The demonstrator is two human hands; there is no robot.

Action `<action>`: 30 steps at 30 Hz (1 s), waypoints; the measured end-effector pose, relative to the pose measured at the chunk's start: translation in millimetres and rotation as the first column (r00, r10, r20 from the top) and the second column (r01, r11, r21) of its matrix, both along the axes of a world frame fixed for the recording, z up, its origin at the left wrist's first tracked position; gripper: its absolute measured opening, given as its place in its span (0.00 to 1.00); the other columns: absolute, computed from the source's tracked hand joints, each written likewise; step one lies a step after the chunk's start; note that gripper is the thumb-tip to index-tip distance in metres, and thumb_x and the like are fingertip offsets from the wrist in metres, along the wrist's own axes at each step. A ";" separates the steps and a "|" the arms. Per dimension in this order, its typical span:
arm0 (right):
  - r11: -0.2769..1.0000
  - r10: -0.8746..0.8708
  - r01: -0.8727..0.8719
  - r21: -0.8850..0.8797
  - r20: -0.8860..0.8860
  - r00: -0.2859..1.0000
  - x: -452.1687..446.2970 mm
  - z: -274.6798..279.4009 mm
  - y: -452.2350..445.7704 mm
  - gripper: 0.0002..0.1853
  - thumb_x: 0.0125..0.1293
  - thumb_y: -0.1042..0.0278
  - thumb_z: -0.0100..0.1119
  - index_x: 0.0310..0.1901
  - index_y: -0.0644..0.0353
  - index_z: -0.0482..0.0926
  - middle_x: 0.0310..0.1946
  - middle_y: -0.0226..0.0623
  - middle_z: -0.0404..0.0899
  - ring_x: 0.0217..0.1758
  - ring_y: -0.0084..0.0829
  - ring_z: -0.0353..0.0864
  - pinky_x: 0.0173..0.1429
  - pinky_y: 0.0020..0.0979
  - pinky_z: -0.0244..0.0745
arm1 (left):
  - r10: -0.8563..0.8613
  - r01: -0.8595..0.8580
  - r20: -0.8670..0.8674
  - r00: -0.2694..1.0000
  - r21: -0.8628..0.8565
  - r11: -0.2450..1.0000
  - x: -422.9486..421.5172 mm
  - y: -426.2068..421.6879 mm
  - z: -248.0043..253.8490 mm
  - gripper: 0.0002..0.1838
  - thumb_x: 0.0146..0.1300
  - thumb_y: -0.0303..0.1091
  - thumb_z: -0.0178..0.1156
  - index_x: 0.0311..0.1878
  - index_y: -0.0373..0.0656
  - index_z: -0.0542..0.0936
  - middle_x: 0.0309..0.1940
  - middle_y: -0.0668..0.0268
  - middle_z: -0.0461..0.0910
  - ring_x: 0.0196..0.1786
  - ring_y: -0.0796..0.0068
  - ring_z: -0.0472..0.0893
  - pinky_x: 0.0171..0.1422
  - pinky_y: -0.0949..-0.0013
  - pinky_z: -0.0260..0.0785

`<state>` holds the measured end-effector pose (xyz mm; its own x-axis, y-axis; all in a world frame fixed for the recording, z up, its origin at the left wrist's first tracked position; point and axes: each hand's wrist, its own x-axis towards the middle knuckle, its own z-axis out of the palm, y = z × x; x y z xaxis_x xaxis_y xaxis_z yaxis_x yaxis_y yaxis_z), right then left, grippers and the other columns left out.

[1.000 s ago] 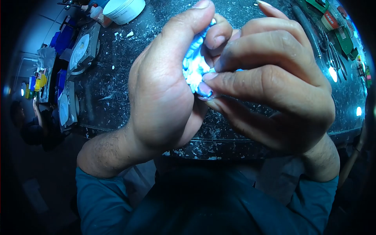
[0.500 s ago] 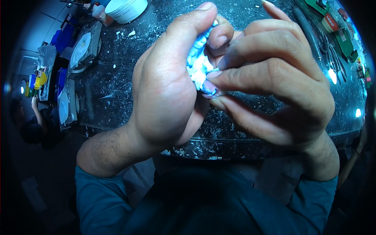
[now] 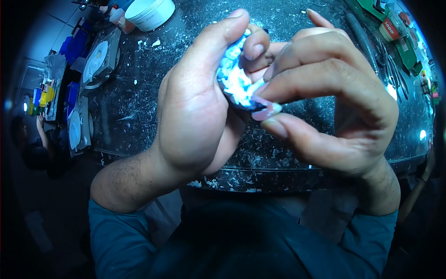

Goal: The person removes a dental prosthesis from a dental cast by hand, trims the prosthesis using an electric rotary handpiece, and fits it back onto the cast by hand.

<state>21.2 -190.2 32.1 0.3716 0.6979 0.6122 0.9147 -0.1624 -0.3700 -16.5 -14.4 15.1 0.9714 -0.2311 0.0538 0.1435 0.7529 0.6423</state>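
My left hand (image 3: 190, 107) is closed round a dental cast (image 3: 234, 79), a white, bumpy curved model that glares under the light. Its thumb lies along the far end and the fingertips curl round from behind. My right hand (image 3: 339, 88) pinches a small pink denture piece (image 3: 263, 113) between thumb and fingers at the near end of the cast. The piece looks glossy, with a pale tip on its right. Glare and fingers hide whether it touches the cast.
The dark bench (image 3: 139, 111) is specked with white crumbs. A white tub (image 3: 149, 13) stands at the back left, near grey devices with white discs (image 3: 95, 60). A handpiece (image 3: 361, 37), metal hand tools (image 3: 395, 74) and green boxes (image 3: 405, 53) lie at the right. Another person sits far left.
My right hand has drawn slightly back, with thumb and fingers wider apart, and more of the pink denture piece shows. The cast has shifted slightly left and tilted in my left hand.
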 end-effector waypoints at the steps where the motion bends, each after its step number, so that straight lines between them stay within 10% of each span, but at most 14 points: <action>1: 0.999 0.032 -0.027 0.043 -0.108 0.994 1.5 1.0 -1.5 0.12 0.50 0.69 0.66 0.38 0.62 0.84 0.38 0.39 0.81 0.47 0.33 0.80 0.73 0.49 0.57 | 0.035 -0.035 -0.004 0.999 0.045 0.998 1.2 1.1 0.5 0.15 0.78 0.45 0.43 0.39 0.46 0.71 0.32 0.72 0.72 0.40 0.81 0.77 0.52 0.71 0.71; 3: 0.978 0.150 -0.085 0.191 -0.362 0.920 7.3 -3.7 -2.2 0.12 0.50 0.69 0.66 0.37 0.62 0.84 0.38 0.39 0.81 0.47 0.33 0.80 0.73 0.49 0.57 | 0.188 -0.212 0.117 0.975 0.242 0.947 2.2 0.8 -4.1 0.15 0.78 0.44 0.43 0.39 0.46 0.72 0.33 0.72 0.71 0.42 0.82 0.76 0.51 0.72 0.70; 5: 0.918 0.309 -0.095 0.385 -0.545 0.780 12.6 -10.8 0.0 0.15 0.54 0.62 0.63 0.38 0.64 0.82 0.39 0.41 0.80 0.46 0.32 0.79 0.73 0.47 0.57 | 0.082 -0.404 0.443 0.893 0.708 0.579 7.4 9.9 -9.4 0.15 0.75 0.41 0.48 0.49 0.38 0.73 0.41 0.65 0.74 0.48 0.74 0.76 0.57 0.68 0.66; 7: 0.871 0.434 -0.080 0.485 -0.682 0.589 11.0 -6.3 -2.1 0.18 0.57 0.55 0.61 0.38 0.65 0.80 0.39 0.42 0.79 0.46 0.32 0.78 0.72 0.44 0.58 | -0.178 -0.676 0.673 0.718 0.735 0.052 18.1 18.1 -20.6 0.20 0.71 0.40 0.52 0.58 0.33 0.73 0.49 0.56 0.76 0.54 0.64 0.76 0.62 0.63 0.64; 9: 0.845 0.498 -0.088 0.528 -0.714 0.492 11.0 -6.5 -2.4 0.21 0.59 0.50 0.59 0.38 0.65 0.79 0.39 0.43 0.78 0.46 0.33 0.78 0.72 0.42 0.58 | -0.345 -0.763 0.694 0.632 0.634 -0.125 16.0 14.5 -22.2 0.13 0.75 0.33 0.47 0.51 0.32 0.70 0.47 0.49 0.71 0.56 0.52 0.72 0.63 0.49 0.61; 18: 0.812 0.563 -0.104 0.575 -0.721 0.405 13.4 -9.6 -2.9 0.21 0.60 0.49 0.60 0.39 0.63 0.78 0.36 0.43 0.79 0.42 0.32 0.80 0.73 0.45 0.59 | -0.453 -0.660 0.505 0.735 0.687 -0.305 7.6 12.6 -20.0 0.16 0.71 0.33 0.50 0.56 0.31 0.69 0.59 0.48 0.67 0.68 0.48 0.65 0.73 0.31 0.49; 21: 0.790 0.595 -0.108 0.604 -0.713 0.370 12.8 -11.0 0.1 0.21 0.61 0.51 0.61 0.41 0.64 0.77 0.29 0.40 0.79 0.33 0.31 0.81 0.73 0.46 0.61 | -0.369 -0.760 0.669 0.645 0.612 -0.218 7.1 12.7 -26.5 0.15 0.70 0.31 0.51 0.55 0.31 0.71 0.57 0.50 0.70 0.66 0.52 0.69 0.74 0.38 0.52; 25: 0.848 0.497 -0.010 0.530 -0.789 0.361 11.0 -2.7 -3.8 0.21 0.59 0.54 0.62 0.44 0.65 0.76 0.26 0.39 0.79 0.21 0.26 0.77 0.70 0.41 0.65 | -0.030 -0.501 0.653 0.756 0.608 0.616 14.5 14.0 -5.8 0.22 0.66 0.33 0.46 0.60 0.31 0.71 0.57 0.49 0.75 0.66 0.58 0.72 0.74 0.54 0.57; 30: 0.920 0.350 0.069 0.386 -0.888 0.299 9.1 8.7 -7.4 0.24 0.57 0.54 0.63 0.47 0.66 0.76 0.40 0.50 0.83 0.18 0.18 0.74 0.39 0.22 0.77 | -0.137 -0.515 0.794 0.592 0.503 0.694 21.2 22.1 -3.1 0.26 0.64 0.38 0.57 0.61 0.30 0.74 0.61 0.49 0.74 0.66 0.61 0.73 0.72 0.56 0.62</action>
